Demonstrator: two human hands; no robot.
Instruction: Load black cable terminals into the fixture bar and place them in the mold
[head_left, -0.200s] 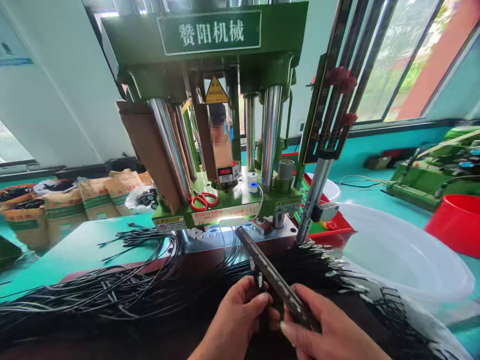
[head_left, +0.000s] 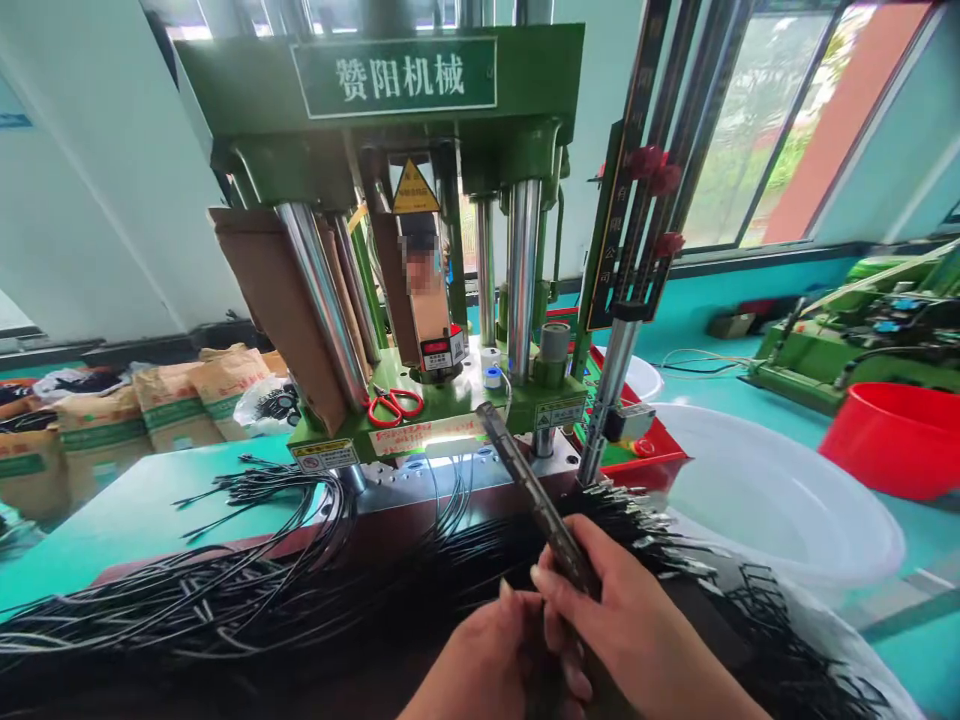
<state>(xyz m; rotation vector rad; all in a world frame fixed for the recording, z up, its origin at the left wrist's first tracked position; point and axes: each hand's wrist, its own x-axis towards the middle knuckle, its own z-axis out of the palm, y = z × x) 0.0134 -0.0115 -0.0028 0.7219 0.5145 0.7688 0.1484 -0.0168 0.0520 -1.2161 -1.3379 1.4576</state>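
A long, dark metal bar point(head_left: 525, 490) is held near the bottom centre of the view, slanted so that its far end points up toward the green press point(head_left: 420, 300). The right hand point(head_left: 622, 620) is wrapped around the bar's near part, its grip clamped on it with fingertips pressed along the edge. The left hand point(head_left: 480, 660) is set just beside it, touching the bar's near end; its fingers are curled together, but whether anything is pinched between them cannot be told.

A broad sheaf of black cables point(head_left: 225, 590) is spread across the table point(head_left: 135, 500) beneath both hands, with metal-tipped ends point(head_left: 645, 515) fanned out to the right. Red scissors point(head_left: 394, 403) lie on the press bed, and a large white tub point(head_left: 780, 500) stands to the right, with a red basin point(head_left: 892, 440) farther off.

The step in hand is judged to be the handling of the bar over the cables in front of the press. A steady two-handed hold and careful alignment of the slanted bar would be called for, so that loose cables are not snagged.
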